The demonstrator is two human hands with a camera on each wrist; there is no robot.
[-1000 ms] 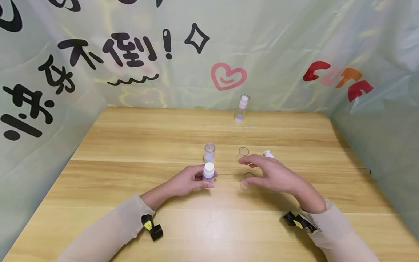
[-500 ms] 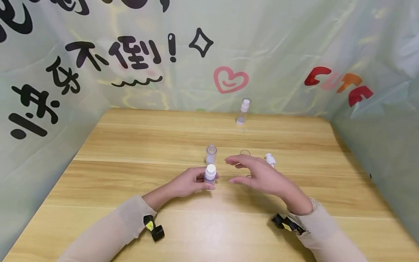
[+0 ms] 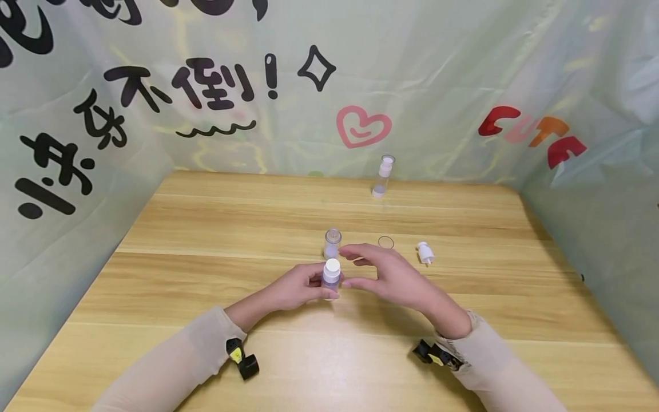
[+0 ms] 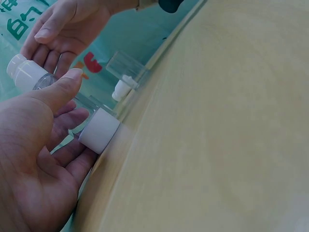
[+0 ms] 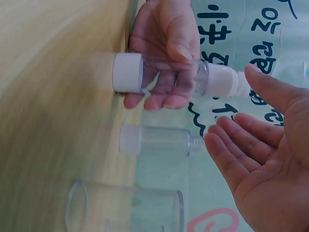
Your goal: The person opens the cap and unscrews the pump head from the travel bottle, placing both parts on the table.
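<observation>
My left hand (image 3: 293,286) grips a clear pump bottle (image 5: 128,72), thumb on one side and fingers on the other. It stands upright with a white base and a white pump head (image 3: 332,269) on top. My right hand (image 3: 388,274) reaches in from the right, fingers and thumb parted around nothing. Its fingertips come right beside the pump head, as the right wrist view shows. Just behind the gripped bottle stands a second clear bottle (image 5: 164,140) with a bare threaded neck.
A loose white pump head (image 3: 425,253) lies on the wooden table (image 3: 231,229) to the right. Left of it stands a clear cap (image 3: 385,243), partly behind my right hand. Near the back edge is another pump bottle (image 3: 382,178) with its clear cap on. A printed curtain (image 3: 437,74) encloses the table.
My right hand has moved left from over the clear caps to beside the gripped bottle, uncovering the loose pump head. My left hand keeps its hold in place.
</observation>
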